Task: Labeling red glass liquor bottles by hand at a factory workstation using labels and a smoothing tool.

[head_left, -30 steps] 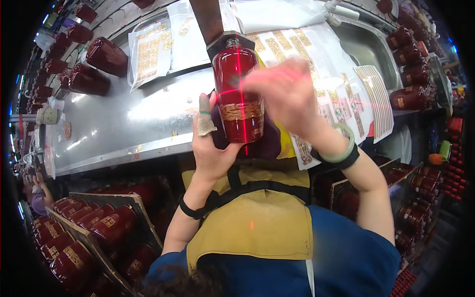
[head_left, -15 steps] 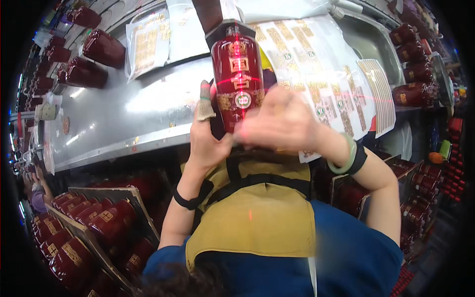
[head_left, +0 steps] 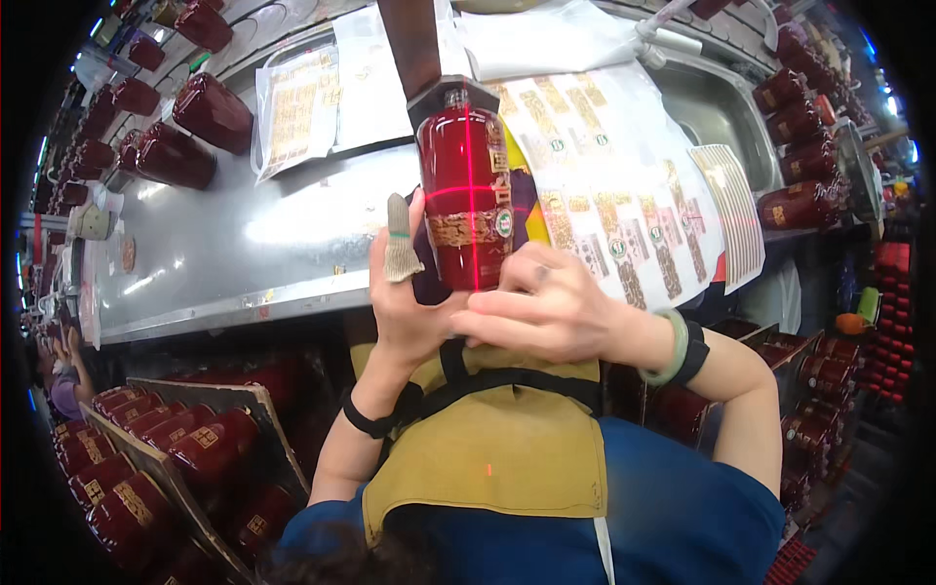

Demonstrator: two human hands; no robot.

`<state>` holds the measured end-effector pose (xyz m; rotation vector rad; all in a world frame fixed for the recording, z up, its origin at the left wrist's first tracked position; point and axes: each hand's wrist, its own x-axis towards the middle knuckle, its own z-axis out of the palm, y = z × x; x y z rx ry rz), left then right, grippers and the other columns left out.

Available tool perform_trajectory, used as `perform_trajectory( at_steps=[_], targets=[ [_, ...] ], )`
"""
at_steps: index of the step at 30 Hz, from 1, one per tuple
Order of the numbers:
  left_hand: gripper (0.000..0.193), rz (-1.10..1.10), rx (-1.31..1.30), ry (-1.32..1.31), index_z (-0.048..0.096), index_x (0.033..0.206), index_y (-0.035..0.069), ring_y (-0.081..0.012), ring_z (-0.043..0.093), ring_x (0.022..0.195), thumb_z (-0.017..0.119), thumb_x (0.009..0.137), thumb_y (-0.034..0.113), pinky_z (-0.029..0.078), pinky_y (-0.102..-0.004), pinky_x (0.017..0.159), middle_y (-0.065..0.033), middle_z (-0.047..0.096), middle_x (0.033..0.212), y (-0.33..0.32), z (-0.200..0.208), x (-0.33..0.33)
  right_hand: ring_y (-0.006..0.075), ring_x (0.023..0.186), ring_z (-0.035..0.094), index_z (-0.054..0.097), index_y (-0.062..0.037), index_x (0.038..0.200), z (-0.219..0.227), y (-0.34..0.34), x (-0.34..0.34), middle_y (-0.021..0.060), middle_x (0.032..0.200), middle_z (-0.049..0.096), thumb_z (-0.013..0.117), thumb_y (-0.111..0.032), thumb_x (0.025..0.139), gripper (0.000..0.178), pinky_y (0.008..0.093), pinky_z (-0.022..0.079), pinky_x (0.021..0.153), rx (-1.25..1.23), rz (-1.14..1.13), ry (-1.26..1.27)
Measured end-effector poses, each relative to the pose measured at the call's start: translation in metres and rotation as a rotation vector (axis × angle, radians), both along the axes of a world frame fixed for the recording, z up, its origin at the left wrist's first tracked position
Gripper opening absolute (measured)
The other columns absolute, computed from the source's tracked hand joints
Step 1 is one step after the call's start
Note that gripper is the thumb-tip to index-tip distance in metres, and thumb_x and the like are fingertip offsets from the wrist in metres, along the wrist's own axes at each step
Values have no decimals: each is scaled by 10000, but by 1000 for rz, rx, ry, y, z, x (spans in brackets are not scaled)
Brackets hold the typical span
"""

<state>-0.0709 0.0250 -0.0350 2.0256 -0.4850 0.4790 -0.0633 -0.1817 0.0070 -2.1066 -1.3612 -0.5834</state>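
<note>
A glossy dark red bottle (head_left: pixel 450 161) lies in front of me with its neck pointing away, at a dark bracket (head_left: pixel 409 44). Gold characters, a gold band and a round green-and-white emblem show along its right side. Red laser lines cross on its surface. My left hand (head_left: pixel 398 307) holds the bottle's lower left, with the index finger, in a knitted finger sleeve (head_left: pixel 400 244), stretched along its side. At the base's right edge my right hand (head_left: pixel 561 312) grips with curled fingers; the fingertips are partly hidden.
Sheets of gold and green-and-white stickers (head_left: pixel 624 185) cover the worktop right of the bottle, beside a striped sheet (head_left: pixel 729 219). Another sticker sheet (head_left: pixel 297 102) lies left. Red bottles stand at back left (head_left: pixel 213 109) and right (head_left: pixel 801 205). Crates of bottles (head_left: pixel 214 439) flank me below.
The bottle has turned about its length, so its gold characters and emblem moved from the middle to the right side. My right hand has come lower, to the base.
</note>
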Motion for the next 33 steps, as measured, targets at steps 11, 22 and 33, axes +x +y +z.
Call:
perform_trajectory(
  at_steps=[11, 22, 33],
  targets=[
    [1041, -35, -4, 122, 310, 1551, -59, -313, 565, 1315, 901, 709, 104, 443, -393, 1085, -227, 556, 1445, 6, -2, -2, 199, 779, 625, 717, -135, 941, 22, 18, 25, -12, 853, 665, 708, -122, 767, 175, 342, 504, 778, 27, -131, -53],
    [929, -16, -126, 493, 406, 1510, -34, -395, 551, 1293, 860, 705, 55, 452, -440, 1070, -247, 539, 1423, -3, -6, -5, 216, 763, 619, 697, -134, 860, 9, 12, 29, -18, 901, 692, 739, -154, 800, 75, 341, 501, 711, 91, -44, -19],
    [979, -65, -30, 166, 396, 1525, -38, -351, 572, 1270, 895, 695, 96, 464, -407, 1064, -209, 549, 1419, 2, -7, 0, 238, 789, 657, 714, -114, 935, 6, 0, 37, 23, 889, 710, 747, -74, 805, 140, 379, 481, 767, 342, -491, 89]
  ],
)
